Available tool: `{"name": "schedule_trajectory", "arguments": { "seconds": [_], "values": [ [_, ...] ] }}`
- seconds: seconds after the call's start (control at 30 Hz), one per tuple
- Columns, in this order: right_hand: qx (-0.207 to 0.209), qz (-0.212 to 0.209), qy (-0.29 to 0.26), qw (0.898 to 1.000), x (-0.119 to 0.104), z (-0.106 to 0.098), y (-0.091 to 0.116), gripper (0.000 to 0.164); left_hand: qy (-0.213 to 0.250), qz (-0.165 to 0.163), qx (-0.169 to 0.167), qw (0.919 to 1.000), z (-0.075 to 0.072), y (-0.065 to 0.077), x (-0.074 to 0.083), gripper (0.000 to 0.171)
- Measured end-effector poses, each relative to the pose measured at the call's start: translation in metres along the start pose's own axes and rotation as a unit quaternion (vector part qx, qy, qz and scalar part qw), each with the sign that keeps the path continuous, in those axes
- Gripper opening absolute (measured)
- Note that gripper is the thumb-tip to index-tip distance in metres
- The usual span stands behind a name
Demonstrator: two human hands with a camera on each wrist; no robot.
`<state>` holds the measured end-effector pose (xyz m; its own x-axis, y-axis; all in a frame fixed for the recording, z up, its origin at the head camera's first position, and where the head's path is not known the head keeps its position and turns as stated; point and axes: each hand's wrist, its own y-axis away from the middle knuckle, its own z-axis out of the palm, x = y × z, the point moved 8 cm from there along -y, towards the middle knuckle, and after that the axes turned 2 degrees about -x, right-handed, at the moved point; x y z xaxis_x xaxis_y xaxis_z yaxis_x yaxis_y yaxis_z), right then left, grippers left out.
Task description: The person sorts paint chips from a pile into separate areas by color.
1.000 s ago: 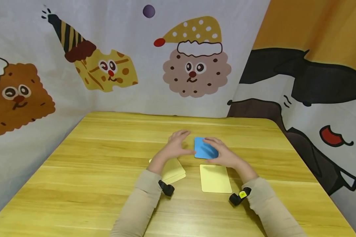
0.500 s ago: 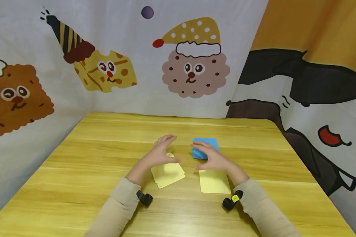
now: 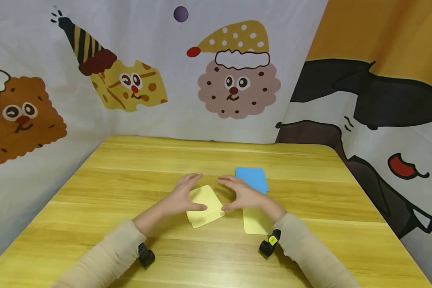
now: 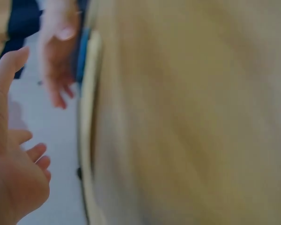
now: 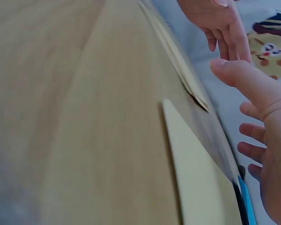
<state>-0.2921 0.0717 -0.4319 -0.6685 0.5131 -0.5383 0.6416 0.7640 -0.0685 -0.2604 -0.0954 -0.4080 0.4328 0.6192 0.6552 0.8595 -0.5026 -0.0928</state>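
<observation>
In the head view a loose stack of yellow square cards (image 3: pixel 205 202) lies left of the table's middle. My left hand (image 3: pixel 180 198) is at the stack's left side, thumb over the cards, fingers spread in a loose curve. At the stack's right edge my right hand (image 3: pixel 248 196) faces it in a similar curve. Neither hand holds anything; whether the right thumb touches the cards I cannot tell. Partly under the right wrist lies another yellow square piece (image 3: pixel 253 222). A small stack of blue cards (image 3: pixel 252 179) sits behind it, partly covered by the right hand.
The wooden table (image 3: pixel 111 192) extends well around the cards on all sides. Behind it hangs a white curtain (image 3: pixel 180 100) printed with cartoon snacks. Black wrist cameras sit on both beige sleeves (image 3: pixel 317 244).
Both hands have moved left, from around the blue cards to either side of the yellow stack. The blue cards and the right yellow piece stay where they were.
</observation>
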Motion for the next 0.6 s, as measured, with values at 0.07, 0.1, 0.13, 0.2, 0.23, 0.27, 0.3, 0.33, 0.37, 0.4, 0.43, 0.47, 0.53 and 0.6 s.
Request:
{"name": "schedule_trajectory", "arguments": {
  "seconds": [0.07, 0.1, 0.13, 0.2, 0.23, 0.27, 0.3, 0.33, 0.37, 0.4, 0.43, 0.47, 0.53, 0.6],
  "values": [
    [-0.011, -0.002, 0.011, 1.0, -0.003, 0.004, -0.005, 0.092, -0.004, -0.002, -0.003, 1.0, 0.001, 0.006, -0.004, 0.105],
    [-0.017, -0.002, 0.016, 1.0, -0.005, 0.005, -0.007, 0.092, -0.009, -0.003, -0.003, 1.0, 0.001, 0.009, -0.006, 0.105],
    [-0.022, -0.003, 0.018, 1.0, -0.007, 0.007, -0.009, 0.092, -0.011, -0.003, -0.003, 0.9999, 0.001, 0.011, -0.008, 0.105],
    [-0.033, -0.002, 0.02, 0.999, -0.009, 0.009, -0.012, 0.093, -0.018, -0.001, 0.002, 0.9998, 0.001, 0.017, -0.011, 0.106],
    [-0.038, -0.002, 0.023, 0.999, -0.01, 0.011, -0.013, 0.093, -0.027, -0.001, 0.006, 0.9996, 0.001, 0.019, -0.013, 0.106],
    [-0.043, -0.003, 0.025, 0.999, -0.011, 0.012, -0.014, 0.093, -0.035, -0.003, 0.01, 0.9993, 0.001, 0.022, -0.015, 0.106],
    [-0.046, -0.004, 0.028, 0.999, -0.012, 0.014, -0.016, 0.093, -0.043, -0.002, 0.015, 0.9989, 0.001, 0.024, -0.016, 0.106],
    [-0.049, -0.004, 0.031, 0.998, -0.011, 0.015, -0.017, 0.093, -0.051, -0.002, 0.018, 0.9985, 0.002, 0.025, -0.017, 0.106],
    [-0.052, -0.004, 0.034, 0.998, -0.011, 0.016, -0.017, 0.094, -0.06, -0.005, 0.018, 0.998, 0.004, 0.027, -0.019, 0.107],
    [-0.054, -0.003, 0.036, 0.998, -0.01, 0.018, -0.018, 0.094, -0.069, -0.01, 0.016, 0.9974, 0.005, 0.028, -0.021, 0.107],
    [-0.057, -0.001, 0.04, 0.998, -0.009, 0.019, -0.019, 0.094, -0.075, -0.012, 0.016, 0.997, 0.007, 0.029, -0.022, 0.107],
    [-0.059, -0.001, 0.042, 0.997, -0.008, 0.02, -0.02, 0.095, -0.078, -0.014, 0.013, 0.9967, 0.008, 0.03, -0.023, 0.108],
    [-0.063, -0.001, 0.044, 0.997, -0.007, 0.022, -0.021, 0.095, -0.085, -0.021, 0.007, 0.9961, 0.011, 0.032, -0.026, 0.108],
    [-0.067, -0.003, 0.043, 0.997, -0.007, 0.023, -0.023, 0.095, -0.094, -0.024, 0.006, 0.9952, 0.012, 0.033, -0.027, 0.108]
  ]
}}
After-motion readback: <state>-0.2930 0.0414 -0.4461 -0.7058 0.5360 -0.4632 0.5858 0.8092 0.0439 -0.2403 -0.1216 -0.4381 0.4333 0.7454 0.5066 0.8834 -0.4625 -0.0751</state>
